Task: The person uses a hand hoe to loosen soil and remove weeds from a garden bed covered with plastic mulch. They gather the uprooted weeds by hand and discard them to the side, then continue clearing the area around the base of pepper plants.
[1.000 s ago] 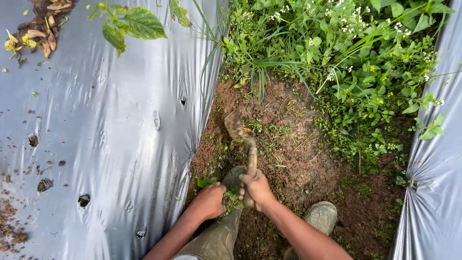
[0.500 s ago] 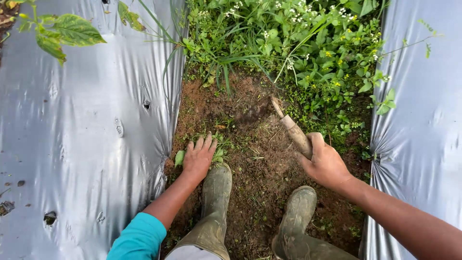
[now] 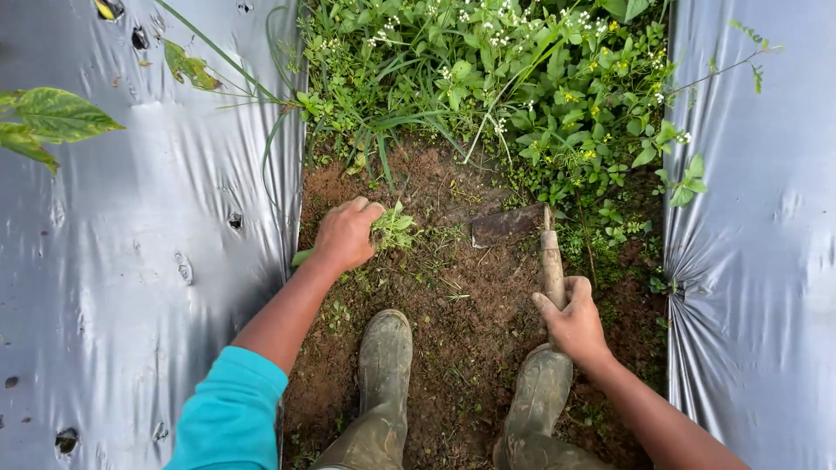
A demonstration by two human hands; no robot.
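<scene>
My left hand [image 3: 344, 235] is closed around a small green weed [image 3: 394, 228] on the brown soil, close to the left plastic sheet. My right hand [image 3: 570, 320] grips the wooden handle of a small hoe [image 3: 550, 261]. The hoe's flat, muddy blade [image 3: 507, 226] rests on the soil, pointing left toward the weed. My two muddy rubber boots [image 3: 383, 357] stand on the bare soil just below both hands.
Silver plastic mulch sheets cover the beds on the left [image 3: 131, 261] and right [image 3: 758, 244]; the left one has small holes. Thick green weeds with small white and yellow flowers [image 3: 514, 78] fill the furrow ahead. A leafy plant [image 3: 48, 117] sticks in from the left.
My left hand moved forward and closed on a weed. My right hand swung the hoe around, and the blade now lies flat on the soil pointing left.
</scene>
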